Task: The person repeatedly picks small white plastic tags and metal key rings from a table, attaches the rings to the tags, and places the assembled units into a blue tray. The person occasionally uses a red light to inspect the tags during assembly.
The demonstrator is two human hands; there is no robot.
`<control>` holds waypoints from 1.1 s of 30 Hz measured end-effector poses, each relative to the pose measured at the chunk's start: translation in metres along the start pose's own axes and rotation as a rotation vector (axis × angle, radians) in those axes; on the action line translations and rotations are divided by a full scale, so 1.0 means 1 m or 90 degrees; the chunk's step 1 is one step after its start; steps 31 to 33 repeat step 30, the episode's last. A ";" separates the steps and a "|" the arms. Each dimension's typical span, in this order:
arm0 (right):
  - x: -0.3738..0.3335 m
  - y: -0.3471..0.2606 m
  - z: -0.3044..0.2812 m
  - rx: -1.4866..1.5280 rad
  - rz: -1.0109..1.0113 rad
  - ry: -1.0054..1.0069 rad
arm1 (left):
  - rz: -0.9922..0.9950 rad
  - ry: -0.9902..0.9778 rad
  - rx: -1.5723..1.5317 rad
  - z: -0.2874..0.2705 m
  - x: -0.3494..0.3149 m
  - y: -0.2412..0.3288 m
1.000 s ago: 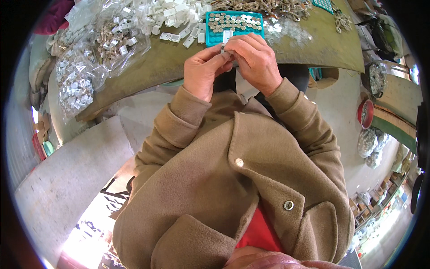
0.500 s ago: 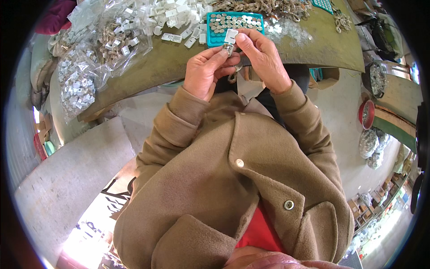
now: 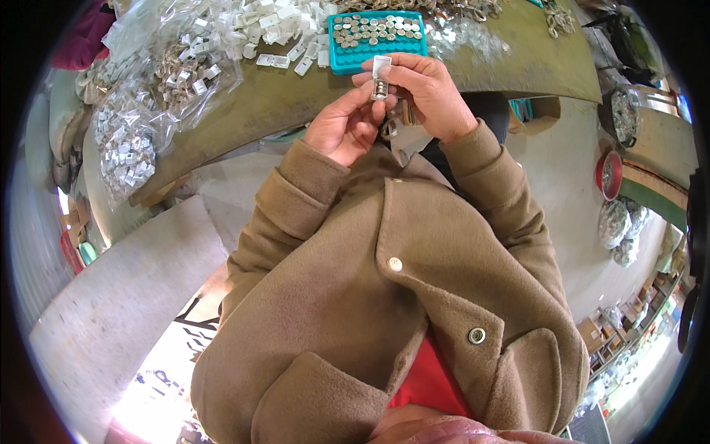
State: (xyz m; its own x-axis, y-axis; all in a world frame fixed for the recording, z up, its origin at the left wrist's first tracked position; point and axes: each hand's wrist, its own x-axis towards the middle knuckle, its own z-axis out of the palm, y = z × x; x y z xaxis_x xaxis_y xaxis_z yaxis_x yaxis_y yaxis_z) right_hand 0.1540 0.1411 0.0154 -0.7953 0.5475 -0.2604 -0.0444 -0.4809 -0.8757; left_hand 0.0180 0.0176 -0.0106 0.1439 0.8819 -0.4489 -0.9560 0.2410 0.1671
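In front of me, at the near edge of the table, both my hands hold one small white plastic case [image 3: 381, 65] with its lid up. Its lower part shows a row of shiny metal round pieces. My left hand [image 3: 342, 127] pinches the case's lower end from the left, fingers curled. From the right, my right hand [image 3: 427, 92] has its thumb against the case by the lid; some of its fingers are hidden behind. Just beyond lies a teal tray [image 3: 353, 62] with rows of silver button-like discs [image 3: 373, 29]; its near rows show bare hollows.
White cases [image 3: 277, 26] are heaped left of the tray, beside clear bags of small parts [image 3: 129, 144]. Clear plastic pieces [image 3: 473, 41] lie to the right. A red bowl [image 3: 609, 175] and filled bags [image 3: 621, 226] stand farther right. A grey board [image 3: 126, 274] is at lower left.
The case has come slightly nearer to me and tilted, so the metal pieces in it now show. My left fingers have loosened and shifted lower on it.
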 end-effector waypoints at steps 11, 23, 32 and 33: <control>-0.009 0.012 -0.016 -0.070 -0.095 -0.114 | 0.022 0.016 -0.063 0.003 0.007 -0.013; -0.028 0.044 -0.030 -0.640 -0.577 0.086 | -0.009 0.093 0.085 0.004 0.001 -0.024; -0.054 0.033 -0.045 -0.802 -0.558 0.135 | -0.026 0.080 0.230 -0.008 0.013 -0.036; -0.054 0.033 -0.045 -0.802 -0.558 0.135 | -0.026 0.080 0.230 -0.008 0.013 -0.036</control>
